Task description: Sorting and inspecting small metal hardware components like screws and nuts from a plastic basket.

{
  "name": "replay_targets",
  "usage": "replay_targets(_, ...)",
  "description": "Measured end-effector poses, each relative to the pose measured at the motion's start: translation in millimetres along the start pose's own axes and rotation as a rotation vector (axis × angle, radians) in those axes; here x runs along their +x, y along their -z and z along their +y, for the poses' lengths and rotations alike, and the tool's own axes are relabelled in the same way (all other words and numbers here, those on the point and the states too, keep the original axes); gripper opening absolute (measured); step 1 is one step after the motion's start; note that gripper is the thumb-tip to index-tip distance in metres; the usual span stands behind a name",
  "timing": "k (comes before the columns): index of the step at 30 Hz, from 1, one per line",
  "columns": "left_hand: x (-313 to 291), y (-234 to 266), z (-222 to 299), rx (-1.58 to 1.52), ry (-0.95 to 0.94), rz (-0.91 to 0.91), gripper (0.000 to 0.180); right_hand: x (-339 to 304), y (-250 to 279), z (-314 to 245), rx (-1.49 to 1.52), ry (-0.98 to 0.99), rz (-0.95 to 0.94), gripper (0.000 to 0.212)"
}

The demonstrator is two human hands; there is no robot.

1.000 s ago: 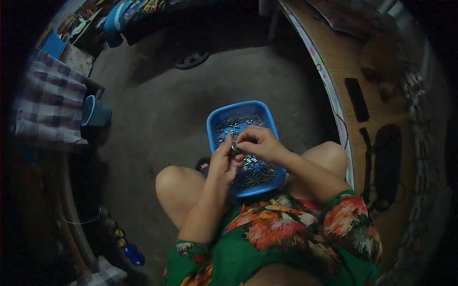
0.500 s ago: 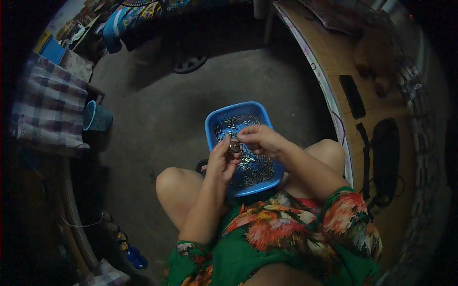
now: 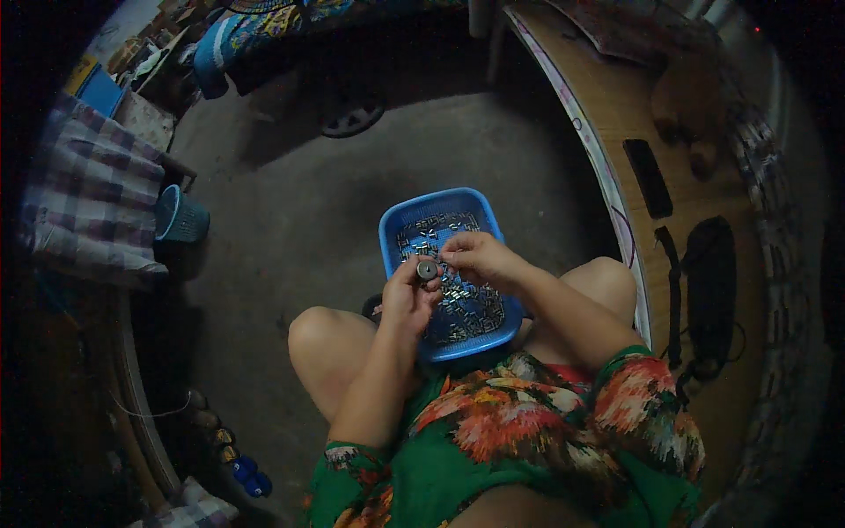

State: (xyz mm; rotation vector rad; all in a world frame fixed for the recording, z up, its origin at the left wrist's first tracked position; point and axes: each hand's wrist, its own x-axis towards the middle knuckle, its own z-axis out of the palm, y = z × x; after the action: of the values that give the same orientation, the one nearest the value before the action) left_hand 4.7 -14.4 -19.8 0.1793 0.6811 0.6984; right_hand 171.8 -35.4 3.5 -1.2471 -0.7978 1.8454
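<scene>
A round metal disc-shaped piece (image 3: 427, 269) with a small centre mark is held in my left hand (image 3: 408, 295), its flat face turned up. Close beside it, my right hand (image 3: 480, 258) has thumb and forefinger pinched together; whatever lies between those fingertips is too small to make out. Both hands are over a blue plastic basket (image 3: 388, 231), which sits between my knees. Many small shiny metal cylinders (image 3: 466, 308) lie scattered across the basket's bottom, partly hidden by my hands.
To the right runs a wooden bench (image 3: 647, 255) with a dark phone-like slab (image 3: 648, 179) and a black pouch (image 3: 709, 282) with a strap. At left stand a blue-green bin (image 3: 182, 216) and a checked cloth (image 3: 97, 194). A dark round base (image 3: 352, 117) rests on the floor ahead.
The metal piece in my left hand has tilted, so its round flat face now shows. My right hand has barely moved and stays pinched beside it.
</scene>
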Motion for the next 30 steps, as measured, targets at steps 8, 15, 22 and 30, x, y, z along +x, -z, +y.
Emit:
replay_targets(8,-2,-3,0,0.048,-0.051,0.04,0.022,-9,-3,-14,0.222,-0.076,-0.037,0.025)
replay_targets(15,-4,-3,-1,0.079,-0.084,0.015,0.022,-9,-3,-11,0.077,-0.039,-0.085,0.017)
replay_targets(22,-6,-4,-3,0.109,-0.091,0.017,0.021,-6,-3,-3,0.09,-0.03,-0.002,0.012)
replay_targets(30,-4,-4,-5,0.107,-0.034,0.016,0.021,11,2,23,-0.475,0.311,0.101,0.019)
